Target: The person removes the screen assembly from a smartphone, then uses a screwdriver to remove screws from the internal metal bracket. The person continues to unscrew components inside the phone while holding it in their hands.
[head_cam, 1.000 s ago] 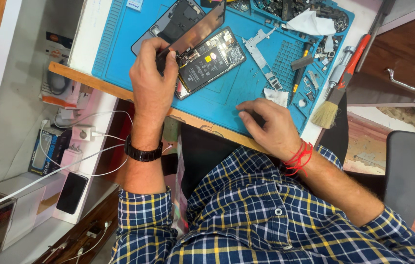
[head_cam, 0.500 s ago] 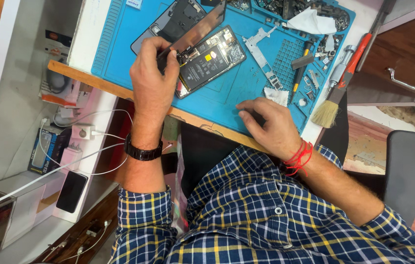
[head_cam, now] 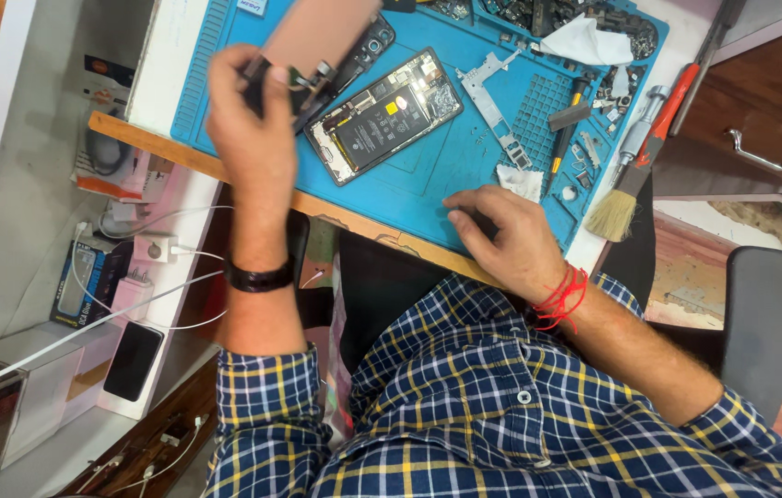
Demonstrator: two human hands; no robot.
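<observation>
Here the left hand (head_cam: 257, 138) pinches a lifted screen panel (head_cam: 317, 32) (copper-toned back showing) above the blue mat's (head_cam: 428, 189) far-left corner, just beside the opened phone (head_cam: 384, 115). The right hand (head_cam: 511, 240) rests flat, holding nothing, at the mat's near edge.

A blue mat (head_cam: 428, 175) lies under a black opened phone (head_cam: 382, 115), beside a red-handled brush (head_cam: 640, 157); the shirt (head_cam: 465, 415) is navy-and-yellow plaid.
</observation>
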